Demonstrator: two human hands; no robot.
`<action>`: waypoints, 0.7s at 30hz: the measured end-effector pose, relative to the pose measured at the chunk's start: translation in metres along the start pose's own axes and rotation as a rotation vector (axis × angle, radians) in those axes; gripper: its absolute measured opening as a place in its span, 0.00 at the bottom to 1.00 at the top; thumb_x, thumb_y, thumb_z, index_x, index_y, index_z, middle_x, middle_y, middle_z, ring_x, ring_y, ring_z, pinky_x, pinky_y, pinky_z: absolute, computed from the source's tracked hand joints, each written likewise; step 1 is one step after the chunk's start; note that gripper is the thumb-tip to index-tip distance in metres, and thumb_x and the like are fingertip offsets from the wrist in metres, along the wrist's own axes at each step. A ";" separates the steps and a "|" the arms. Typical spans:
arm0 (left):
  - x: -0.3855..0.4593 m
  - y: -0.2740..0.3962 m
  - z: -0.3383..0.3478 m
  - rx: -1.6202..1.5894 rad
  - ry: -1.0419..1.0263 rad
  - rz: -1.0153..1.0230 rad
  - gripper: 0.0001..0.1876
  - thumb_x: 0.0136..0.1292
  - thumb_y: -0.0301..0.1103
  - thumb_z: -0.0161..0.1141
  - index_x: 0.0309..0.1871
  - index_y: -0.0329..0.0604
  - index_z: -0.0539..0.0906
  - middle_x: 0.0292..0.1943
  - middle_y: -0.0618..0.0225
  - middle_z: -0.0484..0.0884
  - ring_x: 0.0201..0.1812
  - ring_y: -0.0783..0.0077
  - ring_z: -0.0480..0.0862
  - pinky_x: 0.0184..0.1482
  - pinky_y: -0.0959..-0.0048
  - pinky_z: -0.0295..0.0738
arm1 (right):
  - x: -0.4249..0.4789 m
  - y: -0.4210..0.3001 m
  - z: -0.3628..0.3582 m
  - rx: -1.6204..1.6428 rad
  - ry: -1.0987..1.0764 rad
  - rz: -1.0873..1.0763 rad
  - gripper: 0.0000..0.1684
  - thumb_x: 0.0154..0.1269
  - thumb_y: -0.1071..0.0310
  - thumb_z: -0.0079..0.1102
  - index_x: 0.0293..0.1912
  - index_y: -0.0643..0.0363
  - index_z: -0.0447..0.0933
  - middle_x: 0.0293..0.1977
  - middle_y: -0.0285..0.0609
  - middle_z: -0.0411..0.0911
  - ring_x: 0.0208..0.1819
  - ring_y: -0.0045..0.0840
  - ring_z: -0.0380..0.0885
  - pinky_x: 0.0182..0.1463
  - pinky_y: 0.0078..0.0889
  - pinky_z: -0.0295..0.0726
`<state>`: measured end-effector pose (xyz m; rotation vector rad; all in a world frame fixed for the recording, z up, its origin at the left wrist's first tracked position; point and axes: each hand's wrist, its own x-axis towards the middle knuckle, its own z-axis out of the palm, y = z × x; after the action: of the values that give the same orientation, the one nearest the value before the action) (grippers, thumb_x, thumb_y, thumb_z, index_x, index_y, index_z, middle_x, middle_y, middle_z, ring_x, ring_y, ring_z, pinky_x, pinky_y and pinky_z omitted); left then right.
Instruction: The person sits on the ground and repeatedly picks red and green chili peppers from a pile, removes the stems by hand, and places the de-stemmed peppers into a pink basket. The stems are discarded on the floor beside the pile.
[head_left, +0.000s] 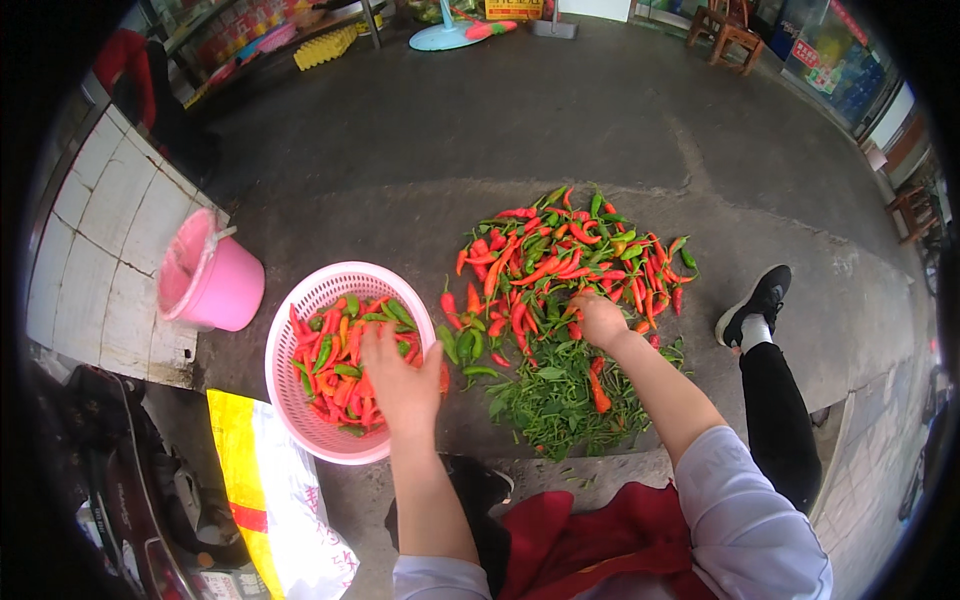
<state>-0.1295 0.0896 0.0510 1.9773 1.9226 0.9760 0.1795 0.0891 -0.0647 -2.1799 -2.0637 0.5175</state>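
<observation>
My left hand (403, 379) hovers over the right side of a pink plastic colander basket (281, 360), its fingers apart and nothing gripped. Red and green chili peppers (341, 360) fill the basket's lower part. On the ground to the right lies a loose heap of mostly red chili peppers (555, 255), some green, many with stems. My right hand (602, 321) reaches into the near edge of this heap. Its fingertips are among the peppers, so whether one is held is hidden. Below that hand spreads a pile of green leaves and stems (555, 405), with an orange-red pepper (598, 386) on it.
A pink bucket (225, 277) stands left, against a white-tiled low wall (112, 255). A yellow-and-white sack (277, 480) lies by the basket, near a parked scooter (150, 495). A black shoe (757, 304) is at right. A wooden chair (727, 37) stands far back.
</observation>
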 end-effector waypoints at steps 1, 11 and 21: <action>-0.001 0.003 0.006 -0.033 -0.046 0.019 0.32 0.49 0.39 0.68 0.56 0.35 0.70 0.60 0.45 0.65 0.64 0.46 0.61 0.65 0.56 0.56 | 0.002 -0.001 0.004 -0.072 0.010 -0.028 0.23 0.51 0.75 0.55 0.51 0.57 0.73 0.51 0.47 0.71 0.52 0.40 0.71 0.53 0.36 0.73; -0.021 0.025 0.040 -0.166 -0.360 0.079 0.20 0.52 0.37 0.65 0.48 0.38 0.78 0.49 0.54 0.77 0.52 0.56 0.75 0.54 0.65 0.69 | -0.031 0.005 -0.003 -0.055 0.092 -0.069 0.24 0.54 0.71 0.59 0.53 0.57 0.70 0.45 0.46 0.69 0.48 0.40 0.72 0.49 0.39 0.74; -0.061 0.062 0.082 -0.082 -0.633 0.339 0.16 0.58 0.36 0.57 0.48 0.39 0.76 0.42 0.56 0.80 0.47 0.56 0.78 0.50 0.62 0.72 | -0.081 -0.049 -0.033 0.011 0.135 -0.479 0.21 0.56 0.71 0.51 0.51 0.61 0.71 0.41 0.46 0.70 0.42 0.38 0.75 0.44 0.36 0.76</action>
<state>-0.0266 0.0479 0.0061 2.2447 1.2180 0.3932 0.1408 0.0184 -0.0052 -1.5744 -2.3781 0.3165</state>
